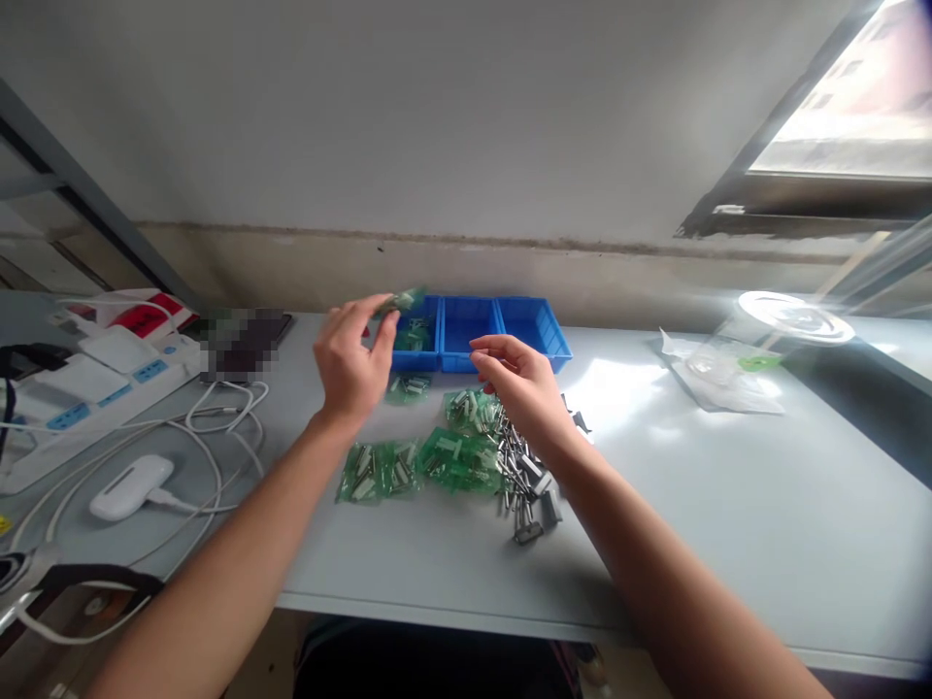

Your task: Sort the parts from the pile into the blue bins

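My left hand (354, 361) is raised over the table, thumb and fingers pinched on a small green packet (399, 300) just in front of the left blue bin (420, 335). My right hand (518, 381) hovers with fingers loosely curled above a pile of small metal parts (522, 474); whether it holds anything is unclear. Several green packets (418, 464) of parts lie on the table below both hands. More green packets sit inside the left bin.
Three blue bins stand in a row, with the middle one (464, 335) and the right one (537, 330). A power strip (94, 388), white cables (218, 427) and a white device (131, 485) lie left. Clear plastic containers (764, 335) are at right.
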Motion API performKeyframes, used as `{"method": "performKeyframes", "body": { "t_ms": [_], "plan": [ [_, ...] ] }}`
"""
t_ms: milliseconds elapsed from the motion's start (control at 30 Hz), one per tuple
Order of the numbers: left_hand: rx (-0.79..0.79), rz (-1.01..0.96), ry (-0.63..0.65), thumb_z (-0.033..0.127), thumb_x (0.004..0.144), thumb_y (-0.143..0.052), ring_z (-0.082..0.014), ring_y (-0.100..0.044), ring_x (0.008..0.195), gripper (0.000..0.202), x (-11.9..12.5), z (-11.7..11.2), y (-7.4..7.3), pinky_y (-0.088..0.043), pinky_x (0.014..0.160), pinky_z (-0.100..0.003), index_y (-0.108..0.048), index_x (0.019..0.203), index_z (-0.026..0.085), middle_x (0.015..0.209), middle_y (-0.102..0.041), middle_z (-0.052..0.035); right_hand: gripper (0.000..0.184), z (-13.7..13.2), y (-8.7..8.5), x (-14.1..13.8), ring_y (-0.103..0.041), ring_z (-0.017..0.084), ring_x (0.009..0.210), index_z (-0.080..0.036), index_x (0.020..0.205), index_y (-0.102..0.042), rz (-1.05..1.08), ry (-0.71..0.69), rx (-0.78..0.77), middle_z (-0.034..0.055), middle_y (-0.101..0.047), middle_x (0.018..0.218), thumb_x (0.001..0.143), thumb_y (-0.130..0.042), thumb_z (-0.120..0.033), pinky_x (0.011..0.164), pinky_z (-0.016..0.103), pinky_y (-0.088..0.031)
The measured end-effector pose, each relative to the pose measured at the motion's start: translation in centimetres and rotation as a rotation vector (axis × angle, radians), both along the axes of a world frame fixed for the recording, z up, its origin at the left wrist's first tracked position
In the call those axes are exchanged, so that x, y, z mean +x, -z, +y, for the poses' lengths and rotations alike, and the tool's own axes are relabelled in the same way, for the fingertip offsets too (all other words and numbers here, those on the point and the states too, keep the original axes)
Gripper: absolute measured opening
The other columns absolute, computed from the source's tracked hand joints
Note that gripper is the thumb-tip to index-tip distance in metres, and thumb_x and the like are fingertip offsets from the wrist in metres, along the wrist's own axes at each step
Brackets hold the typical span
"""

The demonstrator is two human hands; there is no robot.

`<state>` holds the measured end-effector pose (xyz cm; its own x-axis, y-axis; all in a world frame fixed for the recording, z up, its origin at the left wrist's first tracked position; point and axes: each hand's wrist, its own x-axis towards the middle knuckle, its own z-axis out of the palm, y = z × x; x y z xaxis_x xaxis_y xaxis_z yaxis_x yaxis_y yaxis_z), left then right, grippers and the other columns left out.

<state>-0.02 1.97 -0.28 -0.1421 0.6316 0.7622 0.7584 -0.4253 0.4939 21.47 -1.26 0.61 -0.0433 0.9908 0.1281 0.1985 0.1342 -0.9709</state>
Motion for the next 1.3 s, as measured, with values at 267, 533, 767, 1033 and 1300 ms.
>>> {"method": "performKeyframes", "body": {
  "t_ms": [267,533,767,1033,1300],
  "plan": [
    [-0.281,0.315,-0.151,0.005,0.089,-0.048,-0.0327,-0.058,0.129,0.051,-1.9,1.8,0.7,-0.048,0.108,-0.048,-0.073,0.129,0.023,0.14,-0.067,-0.0044,0.025,-0.7,1.1,0.1,-0.057,0.031,0.109,-0.022,0.118,-0.073,-0.799,-0.131,0.353,0.0085,-0.073,0.111,0.097,-0.062,-0.031,0.088,0.046,-0.045],
    [-0.39,0.347,-0.015,0.021,0.095,-0.052,-0.0296,-0.058,0.127,0.031,-0.1,0.7,0.1,-0.044,0.106,-0.049,-0.077,0.113,0.026,0.128,-0.073,-0.0021,0.036,-0.8,1.9,0.2,-0.05,0.038,0.12,-0.025,0.126,-0.073,-1.035,-0.242,0.275,0.0118,-0.071,0.12,0.094,-0.072,-0.041,0.095,0.056,-0.038],
    [-0.622,0.656,-0.052,0.035,0.098,-0.047,-0.0406,-0.05,0.13,0.042,1.1,6.0,-2.2,-0.033,0.107,-0.065,-0.067,0.134,0.03,0.135,-0.067,-0.0118,0.034,-0.6,2.1,0.2,-0.049,0.037,0.119,-0.024,0.127,-0.072,-1.033,-0.254,0.254,0.0108,-0.07,0.122,0.096,-0.07,-0.039,0.096,0.056,-0.037],
    [-0.774,0.827,-0.037,0.026,0.077,-0.07,-0.0384,-0.065,0.108,0.034,2.3,10.0,-3.2,-0.038,0.105,-0.057,-0.078,0.11,0.021,0.096,-0.076,-0.0138,0.036,-0.7,1.7,0.3,-0.048,0.037,0.122,-0.025,0.131,-0.069,-1.054,-0.274,0.236,0.0107,-0.069,0.126,0.098,-0.068,-0.04,0.098,0.054,-0.034],
    [-0.683,0.732,-0.169,0.021,0.088,-0.06,-0.0376,-0.07,0.102,0.023,2.9,9.7,-4.1,-0.046,0.098,-0.054,-0.078,0.101,0.014,0.098,-0.075,-0.0196,0.036,-0.9,1.6,0.5,-0.048,0.037,0.12,-0.025,0.13,-0.069,-1.043,-0.278,0.261,0.0111,-0.069,0.122,0.098,-0.067,-0.041,0.096,0.054,-0.033]
  ]
}}
